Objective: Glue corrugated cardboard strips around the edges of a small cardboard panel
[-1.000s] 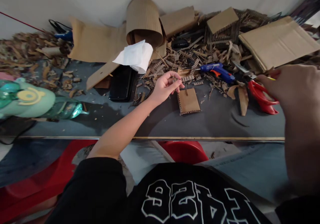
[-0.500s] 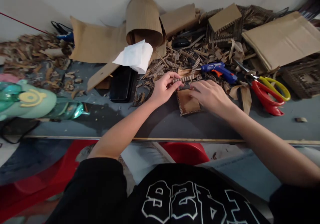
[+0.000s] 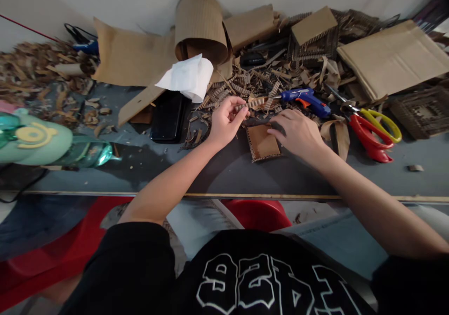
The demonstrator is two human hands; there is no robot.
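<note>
My left hand [image 3: 224, 120] pinches one end of a thin corrugated cardboard strip [image 3: 253, 103] and holds it just above the grey table [image 3: 245, 170]. A small square cardboard piece [image 3: 262, 142] lies flat right below the strip. My right hand [image 3: 296, 132] rests on the square's upper right corner, fingers curled down onto it. A blue glue gun [image 3: 305, 98] lies just beyond my right hand, and red-and-yellow scissors [image 3: 372, 130] lie to its right.
Cardboard scraps, sheets and a rolled tube [image 3: 199, 25] pile along the back by the wall. A black phone [image 3: 168, 116] lies under a white tissue [image 3: 187, 77]. A green bottle [image 3: 45, 142] lies at the left. A woven cardboard square [image 3: 419, 111] sits at the right.
My right hand came down from close to the camera onto the square cardboard piece. My left hand lifted the strip slightly. The scissors now lie uncovered on the table.
</note>
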